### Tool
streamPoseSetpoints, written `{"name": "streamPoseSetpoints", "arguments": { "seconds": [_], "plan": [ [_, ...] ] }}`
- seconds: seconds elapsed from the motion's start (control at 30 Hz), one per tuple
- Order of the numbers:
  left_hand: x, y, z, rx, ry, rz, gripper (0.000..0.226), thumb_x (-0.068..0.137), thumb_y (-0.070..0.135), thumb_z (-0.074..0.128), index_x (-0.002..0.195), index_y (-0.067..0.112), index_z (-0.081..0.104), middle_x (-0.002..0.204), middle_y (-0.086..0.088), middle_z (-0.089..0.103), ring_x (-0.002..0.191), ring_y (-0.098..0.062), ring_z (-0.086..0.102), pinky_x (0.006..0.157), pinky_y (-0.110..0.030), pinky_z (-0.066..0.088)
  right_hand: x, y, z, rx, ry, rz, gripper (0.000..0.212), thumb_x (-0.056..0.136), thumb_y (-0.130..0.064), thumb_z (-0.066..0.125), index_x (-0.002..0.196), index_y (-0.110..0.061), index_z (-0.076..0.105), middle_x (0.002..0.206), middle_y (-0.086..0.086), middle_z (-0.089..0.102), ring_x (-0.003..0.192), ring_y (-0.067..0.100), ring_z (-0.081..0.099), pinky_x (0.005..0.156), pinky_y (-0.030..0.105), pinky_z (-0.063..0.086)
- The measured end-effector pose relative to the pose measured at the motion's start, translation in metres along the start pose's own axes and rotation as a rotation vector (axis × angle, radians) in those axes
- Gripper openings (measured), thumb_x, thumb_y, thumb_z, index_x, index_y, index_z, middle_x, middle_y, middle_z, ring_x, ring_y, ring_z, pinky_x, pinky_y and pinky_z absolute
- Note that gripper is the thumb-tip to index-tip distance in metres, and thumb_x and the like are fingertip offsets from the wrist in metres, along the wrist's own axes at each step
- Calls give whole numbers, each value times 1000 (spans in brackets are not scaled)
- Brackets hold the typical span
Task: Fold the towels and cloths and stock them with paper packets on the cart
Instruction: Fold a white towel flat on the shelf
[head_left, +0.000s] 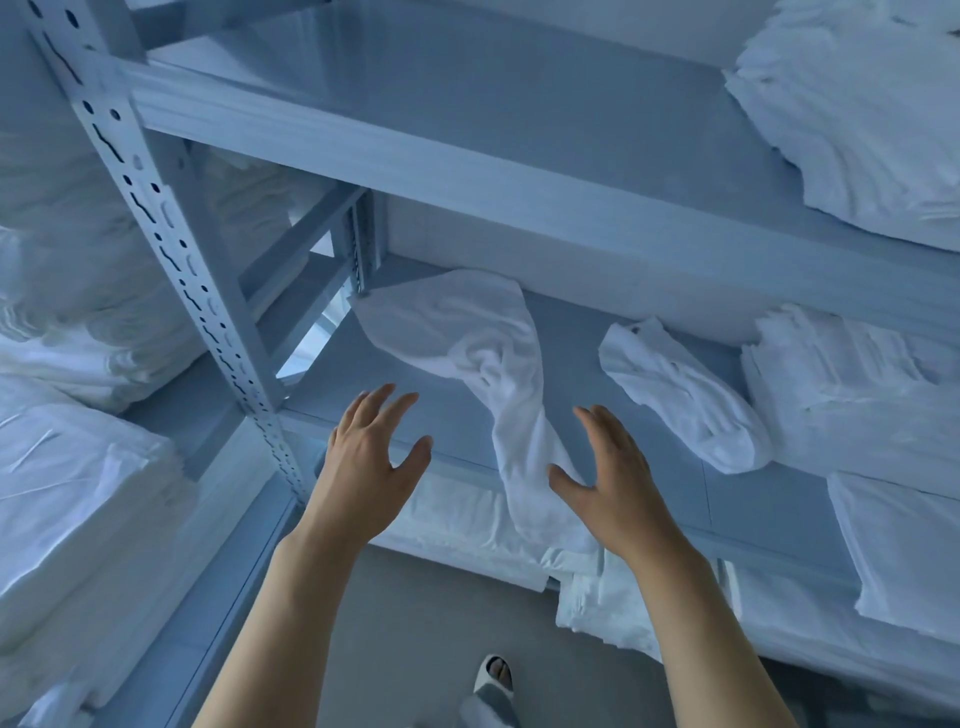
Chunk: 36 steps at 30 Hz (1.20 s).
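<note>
A loose white towel (478, 343) lies crumpled on the middle metal shelf (431, 400) and hangs twisted over the shelf's front edge. My left hand (371, 462) hovers just left of the hanging part, fingers spread, holding nothing. To the right of the hanging part is my right hand (613, 483), also spread, with its thumb close to the cloth. A smaller rolled white cloth (680, 395) rests further right on the same shelf.
Folded white stacks (852, 384) fill the shelf's right end and the upper shelf (862, 109). More linen piles (78, 499) sit on the left rack. A perforated upright post (171, 249) stands at left. Folded sheets (467, 519) lie on the lower shelf. A slippered foot (496, 675) shows below.
</note>
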<state>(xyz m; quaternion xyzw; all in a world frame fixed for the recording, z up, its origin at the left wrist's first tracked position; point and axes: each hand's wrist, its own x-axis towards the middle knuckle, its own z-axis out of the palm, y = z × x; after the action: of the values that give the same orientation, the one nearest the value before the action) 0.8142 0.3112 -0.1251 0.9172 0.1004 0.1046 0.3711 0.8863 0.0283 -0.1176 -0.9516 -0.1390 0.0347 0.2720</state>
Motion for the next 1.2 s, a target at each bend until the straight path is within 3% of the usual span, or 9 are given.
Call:
{"name": "streamPoseSetpoints", "arguments": {
  "seconds": [0.5,0.87,1.2],
  "plan": [
    [72,12,47,74,-23,-11,57,100,43,60,153,27,47,164,1,35,154,-22,24,124,-50,27,88,43,3,15,-70,-24,81,95,-53,62,162,-26,24,171,-4,19,157,13,12,127,38,16],
    [123,-1,118,153,-65,-30,51,98,39,64,146,25,55,158,-1,43,148,-23,33,120,-49,33,159,107,41,21,-251,-42,82,95,-55,60,162,-26,24,171,-1,17,158,17,12,125,39,16],
    [146,-45,202,337,-330,-60,58,101,54,52,153,29,45,164,2,36,152,-21,27,122,-46,27,185,151,131,-165,-554,-155,86,91,-59,56,162,-26,20,172,-2,12,157,24,18,124,47,23]
  ]
}}
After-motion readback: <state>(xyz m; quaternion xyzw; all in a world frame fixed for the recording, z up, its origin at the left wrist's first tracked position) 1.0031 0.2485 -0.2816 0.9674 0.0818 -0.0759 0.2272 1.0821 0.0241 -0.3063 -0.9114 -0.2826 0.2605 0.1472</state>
